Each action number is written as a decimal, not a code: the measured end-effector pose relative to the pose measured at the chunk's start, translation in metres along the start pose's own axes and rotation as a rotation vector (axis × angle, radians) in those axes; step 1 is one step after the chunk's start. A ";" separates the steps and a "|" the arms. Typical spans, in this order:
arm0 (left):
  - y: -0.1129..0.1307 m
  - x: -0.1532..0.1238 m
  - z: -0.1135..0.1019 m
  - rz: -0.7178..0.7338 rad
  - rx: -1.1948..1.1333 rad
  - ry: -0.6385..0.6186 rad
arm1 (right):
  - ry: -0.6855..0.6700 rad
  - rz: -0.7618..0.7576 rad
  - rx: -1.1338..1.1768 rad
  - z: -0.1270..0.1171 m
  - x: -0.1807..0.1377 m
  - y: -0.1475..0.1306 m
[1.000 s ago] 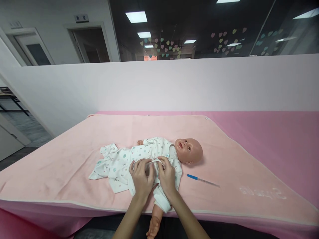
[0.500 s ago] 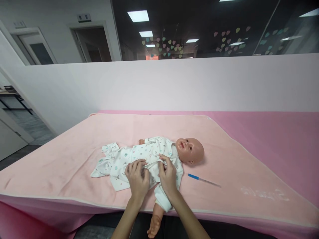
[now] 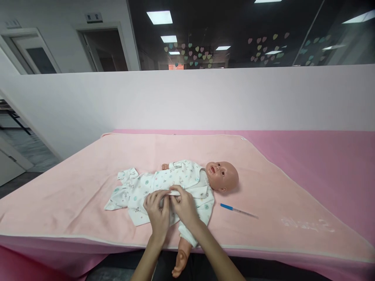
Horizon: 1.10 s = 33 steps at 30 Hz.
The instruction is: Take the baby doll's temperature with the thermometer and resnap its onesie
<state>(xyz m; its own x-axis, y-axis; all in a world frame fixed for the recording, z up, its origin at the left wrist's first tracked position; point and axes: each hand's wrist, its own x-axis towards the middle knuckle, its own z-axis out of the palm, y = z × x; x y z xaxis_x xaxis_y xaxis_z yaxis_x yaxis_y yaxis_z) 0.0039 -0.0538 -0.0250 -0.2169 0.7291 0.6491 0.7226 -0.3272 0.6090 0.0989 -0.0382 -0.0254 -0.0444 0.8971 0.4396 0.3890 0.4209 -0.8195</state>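
A baby doll (image 3: pixel 222 175) lies on its back, head to the right, in white baby clothes (image 3: pixel 146 182) with small coloured prints. My left hand (image 3: pixel 157 208) pinches the edge of the garment's front flap at the doll's belly. Close beside it, my right hand (image 3: pixel 183 207) grips the same edge, fingertips nearly meeting the left ones. Parts of the fabric between them are hidden by my fingers. One doll arm (image 3: pixel 181 255) sticks out of its sleeve toward me, past the table's front edge. The doll's far hand (image 3: pixel 165 166) shows at the other cuff.
A thermometer-like stick with a blue end (image 3: pixel 227 207) lies right of the doll. Beneath is a peach blanket (image 3: pixel 272 203) over a pink cover (image 3: pixel 319 168). A white low wall (image 3: pixel 234 101) stands behind, with dark glass above it.
My right hand has moved left along the garment's edge, from near the doll's chest to beside my left hand. The view has shifted slightly.
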 end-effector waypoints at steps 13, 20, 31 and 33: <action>-0.001 -0.002 0.002 -0.089 -0.021 0.018 | 0.026 -0.039 -0.059 0.002 0.001 0.011; 0.001 -0.002 0.003 -0.103 0.014 0.022 | 0.037 0.004 -0.101 0.003 0.001 0.008; 0.000 -0.008 0.002 -0.133 0.042 0.032 | 0.100 0.058 -0.100 0.003 0.004 0.007; -0.001 -0.004 0.002 -0.151 0.064 0.052 | 0.149 0.049 -0.049 -0.001 0.000 0.005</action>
<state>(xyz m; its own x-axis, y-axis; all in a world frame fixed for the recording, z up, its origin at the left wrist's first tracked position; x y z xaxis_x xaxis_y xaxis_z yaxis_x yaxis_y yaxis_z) 0.0054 -0.0556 -0.0293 -0.3590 0.7343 0.5761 0.7189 -0.1761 0.6724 0.1020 -0.0363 -0.0292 0.1114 0.8847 0.4527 0.4324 0.3670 -0.8237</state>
